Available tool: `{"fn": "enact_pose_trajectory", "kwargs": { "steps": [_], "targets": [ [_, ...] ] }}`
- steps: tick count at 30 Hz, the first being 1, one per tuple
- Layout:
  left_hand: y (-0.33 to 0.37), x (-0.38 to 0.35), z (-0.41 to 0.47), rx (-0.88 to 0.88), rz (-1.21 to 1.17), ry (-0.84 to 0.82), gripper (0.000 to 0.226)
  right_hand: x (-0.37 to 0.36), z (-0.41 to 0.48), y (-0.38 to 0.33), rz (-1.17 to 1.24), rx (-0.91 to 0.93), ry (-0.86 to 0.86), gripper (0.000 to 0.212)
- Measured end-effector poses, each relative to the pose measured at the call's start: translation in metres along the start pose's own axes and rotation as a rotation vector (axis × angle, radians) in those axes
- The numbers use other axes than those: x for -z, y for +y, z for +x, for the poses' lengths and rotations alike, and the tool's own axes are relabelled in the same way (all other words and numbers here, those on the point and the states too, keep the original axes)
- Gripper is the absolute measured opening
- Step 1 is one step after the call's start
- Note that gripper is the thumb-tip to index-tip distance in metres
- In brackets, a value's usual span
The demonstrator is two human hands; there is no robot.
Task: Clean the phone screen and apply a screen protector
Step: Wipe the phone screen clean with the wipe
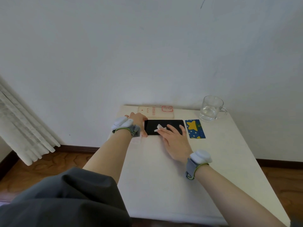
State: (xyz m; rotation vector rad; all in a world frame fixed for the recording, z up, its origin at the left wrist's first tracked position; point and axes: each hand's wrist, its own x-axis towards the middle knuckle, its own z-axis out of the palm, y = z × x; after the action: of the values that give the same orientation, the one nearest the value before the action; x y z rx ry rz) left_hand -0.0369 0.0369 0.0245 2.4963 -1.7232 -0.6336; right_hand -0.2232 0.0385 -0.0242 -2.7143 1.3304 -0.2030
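Head view, table: a white table (164, 185) stands against a pale wall, its near edge cut off by the frame
Phone: a black phone (164, 126) lies flat and lengthwise toward the far side of the table, screen up and dark
Left hand: the left hand (138, 122) clasps the phone's left end, thumb on the near edge, fingers over the far edge
Right hand: the right hand (173, 138) lies flat and spread on the screen, hiding the phone's near right part; its fingers press a small white wipe (159, 128) to the glass
Case: a pale phone case (155, 111) lies just behind the phone (its printing too small to read)
Packet: a blue, star-printed packet (195, 129) sits just right of the phone
Mug: 1 clear glass mug (211, 108) holding some water stands at the far right corner
Wrists: each wears a grey band with a white device
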Motion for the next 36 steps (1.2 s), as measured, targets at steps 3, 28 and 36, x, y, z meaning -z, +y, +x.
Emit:
{"fn": "enact_pose_trajectory", "kwargs": {
  "steps": [3,28,36],
  "targets": [
    [0.004,0.001,-0.004,-0.005,0.024,-0.011,0.083,0.006,-0.006,0.011,-0.009,-0.089,-0.003,0.044],
    [0.039,-0.02,0.017,-0.206,0.228,0.042,0.077,0.011,-0.008,0.028,-0.005,-0.094,0.014,0.044],
    [0.037,-0.023,0.021,-0.219,0.204,0.08,0.081,0.009,-0.01,0.019,0.027,0.032,0.018,0.042]
  ]
}}
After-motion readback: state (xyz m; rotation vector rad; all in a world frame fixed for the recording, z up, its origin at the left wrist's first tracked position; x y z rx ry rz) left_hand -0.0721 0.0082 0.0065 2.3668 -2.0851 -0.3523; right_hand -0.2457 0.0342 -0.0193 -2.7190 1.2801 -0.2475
